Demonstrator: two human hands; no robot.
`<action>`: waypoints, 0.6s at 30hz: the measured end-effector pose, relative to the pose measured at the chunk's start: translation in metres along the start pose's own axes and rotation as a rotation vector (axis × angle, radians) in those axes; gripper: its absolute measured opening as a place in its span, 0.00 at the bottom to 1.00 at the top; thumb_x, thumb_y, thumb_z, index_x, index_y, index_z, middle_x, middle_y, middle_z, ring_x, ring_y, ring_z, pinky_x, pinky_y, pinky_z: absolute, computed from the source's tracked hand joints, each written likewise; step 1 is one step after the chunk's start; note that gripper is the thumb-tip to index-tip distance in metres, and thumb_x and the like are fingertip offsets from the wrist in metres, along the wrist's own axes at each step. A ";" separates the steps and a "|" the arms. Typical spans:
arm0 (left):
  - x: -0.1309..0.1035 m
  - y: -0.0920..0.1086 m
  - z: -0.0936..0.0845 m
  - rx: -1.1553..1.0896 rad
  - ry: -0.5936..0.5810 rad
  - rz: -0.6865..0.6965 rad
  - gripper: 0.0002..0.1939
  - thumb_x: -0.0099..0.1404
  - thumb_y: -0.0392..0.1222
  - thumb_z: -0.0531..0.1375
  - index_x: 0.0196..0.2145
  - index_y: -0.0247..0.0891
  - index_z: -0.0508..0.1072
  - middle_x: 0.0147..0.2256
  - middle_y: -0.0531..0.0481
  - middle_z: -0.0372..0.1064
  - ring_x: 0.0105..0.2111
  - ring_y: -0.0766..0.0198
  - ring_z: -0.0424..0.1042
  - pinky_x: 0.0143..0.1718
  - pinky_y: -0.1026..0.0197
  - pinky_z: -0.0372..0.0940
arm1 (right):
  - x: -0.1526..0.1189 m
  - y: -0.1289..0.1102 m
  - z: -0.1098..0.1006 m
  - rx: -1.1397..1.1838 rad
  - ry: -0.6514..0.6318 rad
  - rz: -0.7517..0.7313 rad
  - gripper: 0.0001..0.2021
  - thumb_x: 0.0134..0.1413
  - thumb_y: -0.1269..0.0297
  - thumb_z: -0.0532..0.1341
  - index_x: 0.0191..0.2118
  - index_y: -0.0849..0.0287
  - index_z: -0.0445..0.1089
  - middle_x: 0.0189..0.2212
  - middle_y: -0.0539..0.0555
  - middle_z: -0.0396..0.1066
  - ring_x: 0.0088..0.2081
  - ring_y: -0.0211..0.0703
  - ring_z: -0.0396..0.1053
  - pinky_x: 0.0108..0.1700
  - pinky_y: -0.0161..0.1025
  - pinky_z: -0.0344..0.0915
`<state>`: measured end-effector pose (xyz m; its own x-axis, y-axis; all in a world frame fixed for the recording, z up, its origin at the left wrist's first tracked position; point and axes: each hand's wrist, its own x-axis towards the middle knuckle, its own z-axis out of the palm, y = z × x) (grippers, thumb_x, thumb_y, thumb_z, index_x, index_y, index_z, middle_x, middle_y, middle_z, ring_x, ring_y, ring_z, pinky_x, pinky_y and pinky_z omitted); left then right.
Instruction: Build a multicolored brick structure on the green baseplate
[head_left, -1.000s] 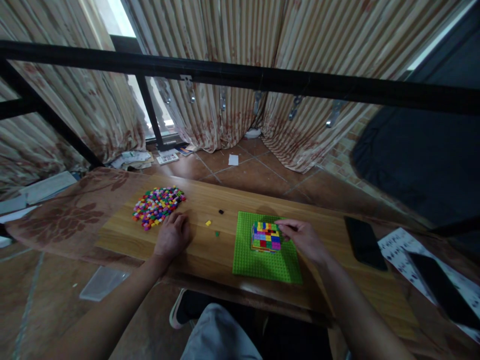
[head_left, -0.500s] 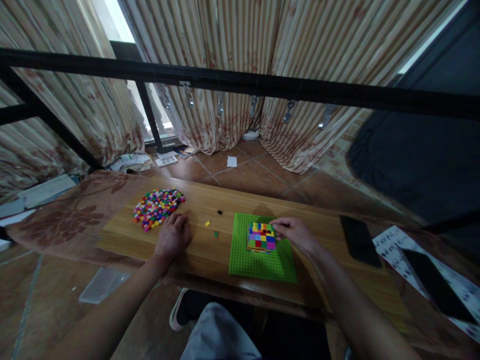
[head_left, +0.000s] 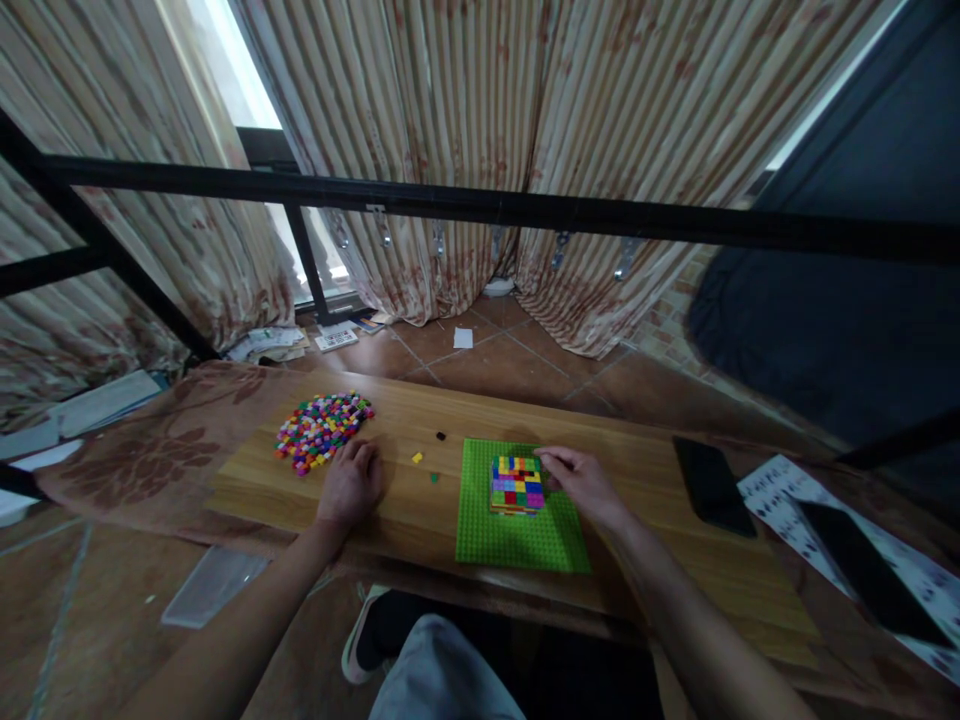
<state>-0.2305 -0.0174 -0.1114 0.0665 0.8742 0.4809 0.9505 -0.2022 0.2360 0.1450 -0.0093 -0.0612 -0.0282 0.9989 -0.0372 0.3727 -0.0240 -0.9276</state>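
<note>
A square stack of multicoloured toy bricks (head_left: pixel 517 485) stands on a green baseplate (head_left: pixel 480 540). At the stack's far right corner, my right hand (head_left: pixel 585 482) has thumb and index finger pinched on a small brick, mostly hidden by the fingertips. My left hand (head_left: pixel 351 484) rests on the wooden board with its fingers curled, close to a heap of loose bricks (head_left: pixel 319 432); anything beneath those fingers is hidden. Between the hands lie a yellow brick (head_left: pixel 418 457), a dark brick (head_left: pixel 440 436) and a small green brick (head_left: pixel 434 478).
On the wooden board (head_left: pixel 637 560) at right lies a black phone (head_left: pixel 712 485). Farther right, another dark device (head_left: pixel 870 570) covers part of a printed sheet (head_left: pixel 776 480). A black metal rail (head_left: pixel 450 205) crosses beyond the table. A clear plastic tray (head_left: pixel 214 585) sits low at left.
The view has tilted slightly upward, so the table sits lower in the picture. My right hand stays at the stack's corner, and my left hand keeps its place beside the heap.
</note>
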 end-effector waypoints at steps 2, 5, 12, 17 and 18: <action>0.000 0.000 0.000 -0.005 0.001 0.000 0.11 0.64 0.40 0.51 0.40 0.36 0.70 0.41 0.40 0.68 0.43 0.51 0.68 0.46 0.50 0.65 | -0.005 0.001 -0.003 -0.021 0.066 -0.001 0.23 0.52 0.48 0.56 0.41 0.61 0.76 0.29 0.54 0.75 0.23 0.38 0.67 0.28 0.37 0.65; 0.001 -0.001 -0.001 -0.023 0.000 -0.014 0.11 0.64 0.40 0.51 0.39 0.36 0.71 0.41 0.40 0.68 0.43 0.51 0.68 0.46 0.50 0.66 | -0.019 0.004 -0.008 -0.058 0.160 0.001 0.25 0.54 0.46 0.54 0.42 0.62 0.75 0.32 0.57 0.75 0.27 0.41 0.69 0.33 0.40 0.67; -0.010 0.020 -0.008 -0.129 0.052 -0.122 0.13 0.66 0.42 0.51 0.43 0.35 0.71 0.44 0.39 0.68 0.46 0.52 0.68 0.49 0.49 0.65 | -0.088 0.043 0.004 -0.486 0.253 -0.248 0.21 0.59 0.51 0.52 0.50 0.58 0.70 0.47 0.60 0.70 0.49 0.51 0.67 0.53 0.50 0.64; -0.028 0.080 0.000 -0.138 -0.036 -0.043 0.26 0.65 0.46 0.55 0.59 0.36 0.59 0.58 0.37 0.59 0.58 0.49 0.59 0.57 0.44 0.58 | -0.121 0.071 0.021 -0.785 0.162 -0.337 0.24 0.61 0.51 0.51 0.56 0.59 0.65 0.58 0.63 0.62 0.58 0.56 0.60 0.58 0.55 0.58; -0.029 0.090 0.004 -0.123 -0.055 -0.026 0.29 0.64 0.47 0.56 0.60 0.36 0.57 0.60 0.36 0.57 0.60 0.48 0.56 0.58 0.43 0.56 | -0.123 0.074 0.023 -0.832 0.152 -0.343 0.25 0.61 0.51 0.50 0.57 0.59 0.64 0.59 0.63 0.61 0.59 0.56 0.58 0.59 0.56 0.56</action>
<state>-0.1451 -0.0587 -0.1076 0.0620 0.9022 0.4268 0.9079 -0.2286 0.3513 0.1546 -0.1350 -0.1334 -0.1601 0.9418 0.2955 0.9168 0.2528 -0.3091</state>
